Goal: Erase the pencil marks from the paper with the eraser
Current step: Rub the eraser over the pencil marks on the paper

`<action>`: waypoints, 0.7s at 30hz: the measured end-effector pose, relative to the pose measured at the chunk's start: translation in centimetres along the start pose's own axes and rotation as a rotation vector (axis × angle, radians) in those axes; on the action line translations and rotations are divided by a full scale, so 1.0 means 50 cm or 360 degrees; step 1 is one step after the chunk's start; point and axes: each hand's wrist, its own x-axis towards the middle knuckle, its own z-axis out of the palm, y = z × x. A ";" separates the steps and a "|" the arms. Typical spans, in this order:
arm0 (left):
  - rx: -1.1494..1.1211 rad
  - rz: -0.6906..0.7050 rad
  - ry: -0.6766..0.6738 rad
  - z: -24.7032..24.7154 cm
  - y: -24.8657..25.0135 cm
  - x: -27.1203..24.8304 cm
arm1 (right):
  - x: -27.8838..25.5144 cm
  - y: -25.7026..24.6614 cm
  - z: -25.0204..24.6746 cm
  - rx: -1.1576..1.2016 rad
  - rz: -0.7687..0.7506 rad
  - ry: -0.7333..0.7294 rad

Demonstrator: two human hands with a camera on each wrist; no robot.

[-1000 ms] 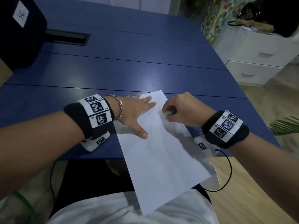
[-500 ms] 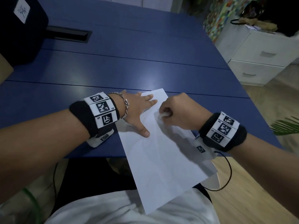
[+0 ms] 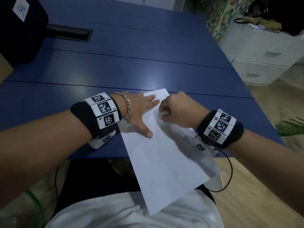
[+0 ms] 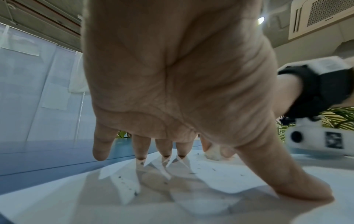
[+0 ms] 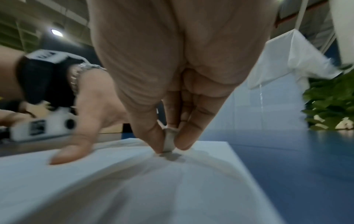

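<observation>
Head view, from left to right: a dark, soft-looking block with a white paper label (image 3: 21,10) stands at the far left corner of the blue table (image 3: 131,69), whose smooth top is cut by thin straight seams. Beside the block, a black rectangular slot (image 3: 69,34) is set in the surface.

Nearer, the left hand (image 3: 139,111) lies flat on the upper left part of the paper (image 3: 166,153), fingers straight and spread, the thumb stretched apart toward the body. A metal chain bracelet (image 3: 126,104) circles this wrist, next to a black fabric band with white square-patterned tags (image 3: 105,111). In the left wrist view the fingertips (image 4: 141,156) press the sheet, and small dark crumbs (image 4: 199,166) lie scattered on its matte white surface.

The paper is a thin rectangular sheet, turned at an angle; its far part lies on the table and its near part hangs over the table edge above the lap. It bends in soft waves near the hands.

The right hand (image 3: 179,111) is curled, and its thumb and fingers pinch a small pale eraser (image 5: 169,140), which touches the paper close to the far right edge. The eraser looks like a narrow, rounded block; a grey smudge or shadow (image 5: 171,156) lies just below it.

At the far right, a white cabinet with drawers (image 3: 263,60) stands on the wooden floor.
</observation>
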 end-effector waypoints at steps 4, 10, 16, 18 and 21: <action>-0.0013 0.0008 0.0002 -0.001 0.000 -0.001 | 0.001 -0.012 0.006 0.0012 -0.0012 0.0096; 0.0021 0.0024 0.0010 -0.001 -0.001 -0.001 | -0.030 0.000 -0.012 0.0077 -0.0030 0.0046; 0.0104 0.0092 -0.0058 -0.019 -0.019 -0.019 | -0.100 0.040 0.001 0.0133 0.0026 -0.0016; 0.0119 0.0073 -0.0096 -0.028 -0.014 -0.031 | -0.118 0.028 0.013 0.0180 -0.0035 0.0006; 0.0060 0.0054 -0.0100 -0.020 0.001 -0.045 | -0.135 0.010 0.020 0.0239 -0.0109 -0.0035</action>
